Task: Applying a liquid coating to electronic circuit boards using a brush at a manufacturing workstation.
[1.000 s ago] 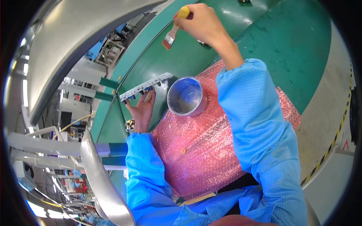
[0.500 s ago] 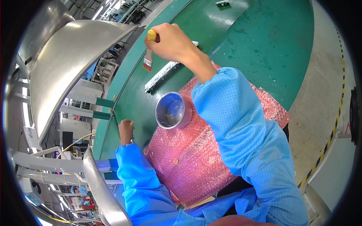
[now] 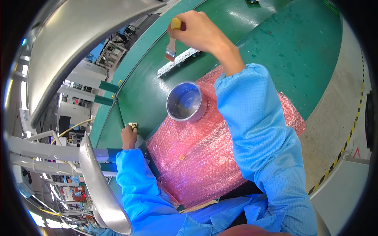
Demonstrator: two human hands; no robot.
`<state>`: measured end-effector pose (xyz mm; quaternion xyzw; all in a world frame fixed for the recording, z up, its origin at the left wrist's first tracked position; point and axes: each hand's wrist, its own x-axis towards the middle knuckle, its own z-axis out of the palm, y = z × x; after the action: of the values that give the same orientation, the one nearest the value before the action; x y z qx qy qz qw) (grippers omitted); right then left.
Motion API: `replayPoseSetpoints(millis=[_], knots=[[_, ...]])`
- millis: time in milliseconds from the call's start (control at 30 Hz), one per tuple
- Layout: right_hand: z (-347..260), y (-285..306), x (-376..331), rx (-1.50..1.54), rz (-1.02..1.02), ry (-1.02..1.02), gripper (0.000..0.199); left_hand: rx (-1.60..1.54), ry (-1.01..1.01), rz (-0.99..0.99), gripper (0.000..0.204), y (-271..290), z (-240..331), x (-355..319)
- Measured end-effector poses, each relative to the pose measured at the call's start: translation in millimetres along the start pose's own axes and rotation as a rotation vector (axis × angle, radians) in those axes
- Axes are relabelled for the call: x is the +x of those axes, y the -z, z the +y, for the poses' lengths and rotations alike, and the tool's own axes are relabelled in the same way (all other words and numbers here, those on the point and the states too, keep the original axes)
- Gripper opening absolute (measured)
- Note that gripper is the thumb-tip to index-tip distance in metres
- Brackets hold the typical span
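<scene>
My right hand (image 3: 199, 30) is closed around the handle of a flat paintbrush (image 3: 171, 50), its yellow butt end up and its brown bristles pointing down. Beyond the bristles, a long narrow white strip (image 3: 177, 63) with dark parts along its side lies on the green worktop (image 3: 145, 88). At the left, my left hand (image 3: 128, 138) has its fingers closed at a small pale, yellowish part (image 3: 132, 126); its exact kind is too small to make out. Between my arms stands a round metal pot (image 3: 202, 106), with a shallow, shiny layer inside.
Pink bubble wrap (image 3: 204, 157) lies under the pot, a small tan round piece (image 3: 182, 157) on it. A large metal hood (image 3: 75, 43) hangs at the left, above metal pipes (image 3: 47, 147). Another small component (image 3: 252, 2) sits at the far edge.
The view has shifted a little. The brush, still in my right hand, now hangs near the white strip. A small pale part now shows at my left fingers.
</scene>
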<state>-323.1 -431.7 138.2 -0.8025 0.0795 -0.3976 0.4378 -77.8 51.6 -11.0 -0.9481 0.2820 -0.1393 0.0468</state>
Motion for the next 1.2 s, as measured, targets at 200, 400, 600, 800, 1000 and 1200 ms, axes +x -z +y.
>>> replayPoseSetpoints(millis=[200,400,600,800,1000,1200], knots=[[-24.9,14.6,-9.5,-0.046,0.003,0.02,0.02,-0.085,-0.006,-0.011,0.021,2.8,17.5,8.2],[-19.6,-5.9,-4.4,-0.122,0.001,0.013,0.021,-0.331,-0.156,0.032,0.022,39.7,68.9,-5.9],[-15.4,-4.7,-6.1,-0.09,-0.04,0.023,0.018,-0.369,-0.149,-0.118,0.026,52.3,66.4,0.5],[-16.6,-4.7,-6.8,-0.074,-0.051,0.01,0.015,-0.312,-0.134,-0.13,0.046,61.7,79.0,-6.1],[-18.3,-5.6,-5.9,-0.06,-0.11,-0.02,0.014,-0.343,-0.181,-0.162,0.049,56.4,77.6,-5.1],[-16.0,-6.2,-6.3,-0.082,-0.091,0.043,0.014,-0.273,-0.24,-0.223,0.048,77.2,78.6,-6.2]])
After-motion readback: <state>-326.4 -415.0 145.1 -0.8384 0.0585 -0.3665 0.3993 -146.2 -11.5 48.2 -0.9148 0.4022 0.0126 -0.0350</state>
